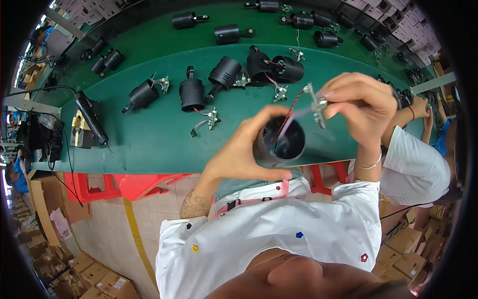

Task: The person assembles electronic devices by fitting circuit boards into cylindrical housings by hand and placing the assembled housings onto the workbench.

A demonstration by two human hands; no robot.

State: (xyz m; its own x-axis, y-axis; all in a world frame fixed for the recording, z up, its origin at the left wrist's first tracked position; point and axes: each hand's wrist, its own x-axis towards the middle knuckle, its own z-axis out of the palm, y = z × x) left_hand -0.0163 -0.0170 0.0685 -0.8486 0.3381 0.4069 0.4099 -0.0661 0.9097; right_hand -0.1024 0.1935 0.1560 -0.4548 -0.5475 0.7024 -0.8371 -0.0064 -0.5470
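My left hand (244, 149) is wrapped round a black cylindrical housing (280, 159), its open end turned up toward me at the table's near edge. Between the thumb and fingers of my right hand (356, 97) is a small circuit board (317, 107), held above and to the right of the housing. Red and pale wires (294, 110) run from the board down into the housing. Just beyond my hands lie similar black housings (191, 94), some with boards (212, 118) hanging out on wires. The inside of the held housing is dark, and its details cannot be made out.
A soldering iron (91, 119) rests by its yellow-and-black stand (81, 130) at left, its cable trailing. More black housings (228, 33) lie on the far green surface. Red stools (144, 185) stand under the table edge. A co-worker's arm (411, 113) is close on my right.
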